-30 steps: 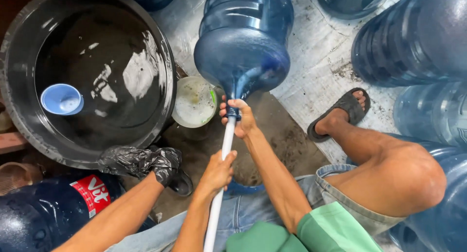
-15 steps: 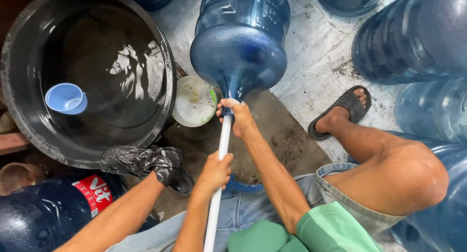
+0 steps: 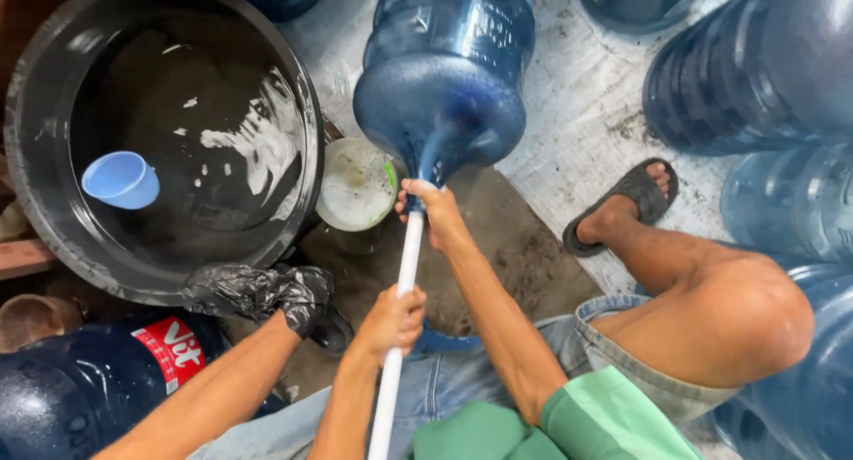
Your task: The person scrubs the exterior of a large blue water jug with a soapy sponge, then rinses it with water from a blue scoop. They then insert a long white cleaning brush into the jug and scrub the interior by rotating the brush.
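Note:
A big blue water jug (image 3: 444, 78) lies tilted with its neck pointing at me. A white pole (image 3: 400, 309) runs into that neck. My right hand (image 3: 431, 213) is closed around the pole right at the jug's mouth. My left hand (image 3: 391, 320) grips the same pole lower down, nearer my body. Whatever is on the pole's end inside the jug is hidden.
A wide black basin (image 3: 35, 140) holds water and a floating light-blue cup (image 3: 120, 180). A white bowl (image 3: 355, 183) sits beside it. A third arm at left ends in a hand wrapped in black plastic (image 3: 262, 291). More blue jugs (image 3: 755, 60) crowd the right; a sandalled foot (image 3: 622, 207) rests on the floor.
Both hands keep their grip on the pole and barely shift. The water's surface in the basin ripples and the blue cup drifts slightly.

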